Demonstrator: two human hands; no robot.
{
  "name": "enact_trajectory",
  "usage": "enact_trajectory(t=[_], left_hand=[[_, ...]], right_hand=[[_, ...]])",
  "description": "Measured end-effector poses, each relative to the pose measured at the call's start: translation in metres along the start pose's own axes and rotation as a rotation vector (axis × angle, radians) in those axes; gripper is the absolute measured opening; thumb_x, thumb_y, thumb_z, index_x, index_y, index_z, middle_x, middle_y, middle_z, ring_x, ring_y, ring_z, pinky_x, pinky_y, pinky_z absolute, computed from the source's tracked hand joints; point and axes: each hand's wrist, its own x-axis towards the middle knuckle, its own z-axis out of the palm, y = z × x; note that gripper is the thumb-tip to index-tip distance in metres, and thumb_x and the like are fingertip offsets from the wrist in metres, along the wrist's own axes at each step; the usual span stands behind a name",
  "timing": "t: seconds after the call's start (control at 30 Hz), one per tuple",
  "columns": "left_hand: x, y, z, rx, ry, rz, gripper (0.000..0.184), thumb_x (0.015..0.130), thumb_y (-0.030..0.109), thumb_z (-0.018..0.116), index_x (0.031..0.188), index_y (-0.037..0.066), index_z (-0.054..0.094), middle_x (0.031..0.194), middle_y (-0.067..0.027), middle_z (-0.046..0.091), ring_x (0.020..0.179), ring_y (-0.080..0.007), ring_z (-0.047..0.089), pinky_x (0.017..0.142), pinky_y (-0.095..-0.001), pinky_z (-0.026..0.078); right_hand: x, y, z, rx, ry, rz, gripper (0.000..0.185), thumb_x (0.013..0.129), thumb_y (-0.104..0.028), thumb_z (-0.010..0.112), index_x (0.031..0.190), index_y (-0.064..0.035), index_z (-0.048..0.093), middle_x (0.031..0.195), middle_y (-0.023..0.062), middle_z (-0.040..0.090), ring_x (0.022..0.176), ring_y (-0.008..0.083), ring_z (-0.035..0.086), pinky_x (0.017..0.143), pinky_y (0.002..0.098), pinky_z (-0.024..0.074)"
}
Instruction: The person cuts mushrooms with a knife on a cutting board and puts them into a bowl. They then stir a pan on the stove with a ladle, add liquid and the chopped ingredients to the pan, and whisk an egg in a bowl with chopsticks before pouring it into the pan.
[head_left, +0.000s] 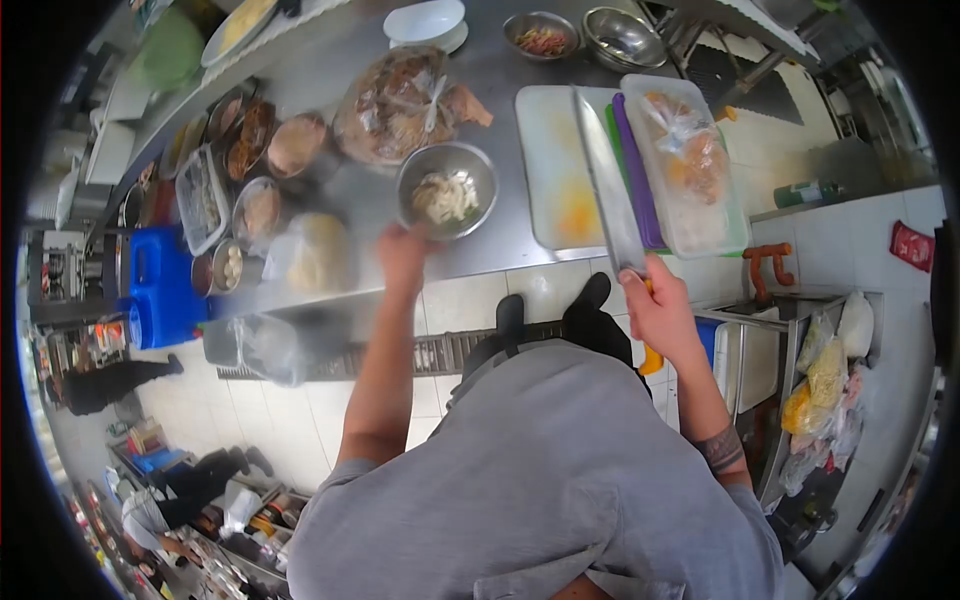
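Observation:
My right hand grips the yellow handle of a large knife, whose long blade points away from me over the right side of a white cutting board. An orange stain marks the board. My left hand is at the near rim of a metal bowl holding pale chopped pieces and some green; its fingers are blurred. Behind the bowl lies a clear plastic bag of brown food. Right of the knife are a purple board and a plastic container with bagged orange food.
Bowls of food, a plastic tub and a bagged pale item stand at the left. Metal bowls sit at the back. A blue jug is beside the counter. Two people are at the far left.

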Motion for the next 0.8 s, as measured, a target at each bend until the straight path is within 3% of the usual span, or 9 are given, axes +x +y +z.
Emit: enact_trajectory(t=[0.13, 0.2, 0.3, 0.37, 0.43, 0.5, 0.57, 0.63, 0.8], left_hand=[[0.049, 0.034, 0.093, -0.214, -0.158, 0.072, 0.016, 0.09, 0.006, 0.069, 0.089, -0.008, 0.062, 0.084, -0.0143, 0.069, 0.076, -0.0272, 0.071, 0.067, -0.034, 0.062], [0.1, 0.043, 0.141, -0.273, -0.247, 0.065, 0.019, 0.091, -0.003, 0.065, 0.106, -0.012, 0.059, 0.099, -0.0197, 0.067, 0.084, -0.0283, 0.072, 0.075, -0.038, 0.067], [0.254, -0.021, 0.183, 0.175, -0.355, 0.482, 0.02, 0.093, -0.004, 0.064, 0.109, -0.014, 0.058, 0.103, -0.0202, 0.067, 0.087, -0.0308, 0.072, 0.078, -0.0385, 0.067], [0.34, -0.058, 0.193, 0.214, -0.38, 0.472, 0.025, 0.097, 0.0, 0.063, 0.117, -0.013, 0.056, 0.107, -0.0197, 0.067, 0.092, -0.0337, 0.071, 0.083, -0.0406, 0.066], [0.202, 0.038, 0.199, 0.895, -0.412, 0.57, 0.03, 0.1, 0.004, 0.06, 0.124, -0.012, 0.053, 0.116, -0.0207, 0.064, 0.1, -0.0361, 0.07, 0.093, -0.0431, 0.064], [0.288, -0.033, 0.189, 0.334, -0.463, 0.565, 0.033, 0.102, 0.008, 0.058, 0.129, -0.01, 0.051, 0.123, -0.0226, 0.061, 0.109, -0.0366, 0.068, 0.099, -0.0442, 0.061], [0.223, -0.003, 0.187, -0.016, -0.469, 0.156, 0.034, 0.104, 0.01, 0.057, 0.13, -0.009, 0.049, 0.126, -0.0226, 0.058, 0.11, -0.0366, 0.067, 0.104, -0.0443, 0.059], [0.197, -0.004, 0.183, -0.374, -0.361, -0.038, 0.03, 0.104, 0.01, 0.057, 0.128, -0.007, 0.05, 0.122, -0.0205, 0.061, 0.109, -0.0351, 0.067, 0.103, -0.0454, 0.058], [0.095, 0.004, 0.159, -0.153, -0.311, 0.015, 0.02, 0.102, 0.011, 0.06, 0.117, -0.001, 0.057, 0.111, -0.0143, 0.067, 0.098, -0.0291, 0.07, 0.09, -0.0416, 0.06]], right_hand=[[-0.027, -0.006, -0.032, 0.093, 0.124, 0.072, 0.02, 0.104, -0.02, 0.06, 0.093, -0.0053, 0.052, 0.061, 0.0014, 0.053, 0.044, 0.0091, 0.052, 0.041, 0.0281, 0.0417], [-0.041, -0.016, -0.049, 0.103, 0.214, 0.106, 0.022, 0.103, -0.02, 0.061, 0.089, -0.0058, 0.051, 0.06, 0.0007, 0.052, 0.044, 0.0084, 0.052, 0.041, 0.0273, 0.0412], [-0.063, -0.018, -0.08, 0.164, 0.358, 0.133, 0.024, 0.102, -0.019, 0.062, 0.084, -0.0079, 0.051, 0.061, 0.0007, 0.052, 0.044, 0.0091, 0.053, 0.04, 0.0271, 0.0413], [-0.071, -0.018, -0.111, 0.092, 0.487, 0.144, 0.025, 0.101, -0.02, 0.063, 0.083, -0.0067, 0.052, 0.06, 0.0023, 0.052, 0.044, 0.0105, 0.054, 0.041, 0.0285, 0.0417], [-0.077, -0.009, -0.15, -0.15, 0.619, 0.137, 0.026, 0.098, -0.02, 0.065, 0.082, -0.0032, 0.053, 0.061, 0.0072, 0.054, 0.044, 0.0155, 0.057, 0.042, 0.0328, 0.0435], [-0.072, 0.004, -0.188, -0.276, 0.685, 0.13, 0.026, 0.097, -0.02, 0.066, 0.082, -0.001, 0.055, 0.062, 0.0106, 0.057, 0.044, 0.0191, 0.058, 0.043, 0.0357, 0.0449], [-0.06, 0.016, -0.224, -0.46, 0.593, 0.178, 0.025, 0.095, -0.019, 0.065, 0.084, 0.0034, 0.058, 0.068, 0.0172, 0.063, 0.046, 0.0266, 0.063, 0.047, 0.0408, 0.0485], [-0.037, 0.047, -0.258, -0.518, 0.572, 0.137, 0.024, 0.094, -0.018, 0.063, 0.085, 0.0044, 0.059, 0.069, 0.0179, 0.065, 0.047, 0.0279, 0.064, 0.048, 0.0412, 0.0501], [0.042, 0.098, -0.323, -0.568, 0.409, 0.146, 0.023, 0.092, -0.014, 0.057, 0.087, 0.0072, 0.064, 0.068, 0.0199, 0.066, 0.049, 0.0294, 0.067, 0.047, 0.0415, 0.0539]])
